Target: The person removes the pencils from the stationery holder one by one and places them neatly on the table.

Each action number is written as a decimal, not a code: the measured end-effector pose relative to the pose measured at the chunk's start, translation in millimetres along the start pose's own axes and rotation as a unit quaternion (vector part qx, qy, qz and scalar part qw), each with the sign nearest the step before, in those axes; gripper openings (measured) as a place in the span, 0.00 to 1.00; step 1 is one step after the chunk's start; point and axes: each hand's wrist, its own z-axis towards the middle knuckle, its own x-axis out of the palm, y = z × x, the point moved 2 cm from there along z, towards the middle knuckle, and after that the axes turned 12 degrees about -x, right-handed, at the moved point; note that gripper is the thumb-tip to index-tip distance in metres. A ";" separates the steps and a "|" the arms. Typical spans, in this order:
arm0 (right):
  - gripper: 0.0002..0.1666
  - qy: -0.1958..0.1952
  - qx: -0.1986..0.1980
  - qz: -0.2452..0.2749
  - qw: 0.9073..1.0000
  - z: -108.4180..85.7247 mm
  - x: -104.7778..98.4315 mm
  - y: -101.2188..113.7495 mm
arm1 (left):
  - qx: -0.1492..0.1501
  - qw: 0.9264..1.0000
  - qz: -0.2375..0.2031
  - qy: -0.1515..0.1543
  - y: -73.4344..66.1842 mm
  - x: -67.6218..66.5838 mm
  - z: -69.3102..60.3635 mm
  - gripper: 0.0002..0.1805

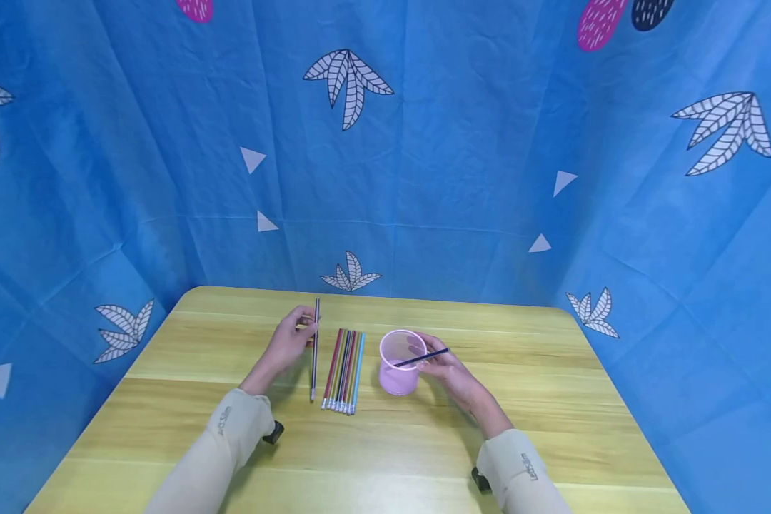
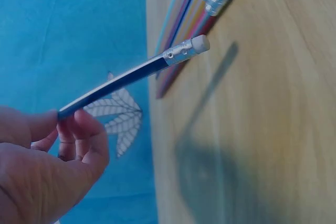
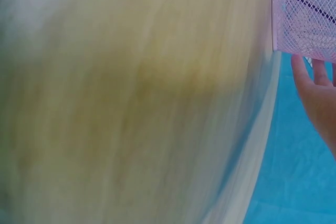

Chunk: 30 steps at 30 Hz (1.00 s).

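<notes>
My left hand pinches a dark pencil between thumb and fingertips, with its white eraser end toward me. The pencil is held just left of a row of several pencils in red, yellow, dark and light blue, eraser ends toward me. A pink mesh pen holder stands upright right of the row. My right hand holds the pen holder's right side, thumb in front and fingers behind. A dark pencil slants out of the pen holder over its right rim.
The wooden table carries all of these things. A blue patterned curtain hangs behind the table and along both sides. In the left wrist view, shadows of the hand and pencil fall on the wood.
</notes>
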 end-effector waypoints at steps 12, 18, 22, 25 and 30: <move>0.41 0.003 -0.002 0.003 1.000 0.8 3.2 2.7 | -0.054 0.998 -0.014 -0.006 17.9 4.1 11.9 0.12; 0.40 0.002 0.002 -0.006 1.000 0.2 2.0 3.1 | -0.079 0.997 -0.012 -0.009 21.3 9.0 18.1 0.12; 0.41 0.003 -0.002 -0.001 1.000 -0.1 2.0 2.4 | -0.097 0.995 -0.009 -0.012 20.9 13.0 18.5 0.13; 0.41 0.002 -0.001 0.001 1.000 -0.4 1.7 2.3 | -0.109 0.994 -0.004 -0.014 21.6 15.8 19.2 0.13; 0.41 0.008 -0.002 -0.001 1.000 -0.3 1.6 3.6 | -0.121 0.992 -0.002 -0.017 22.1 20.0 20.4 0.13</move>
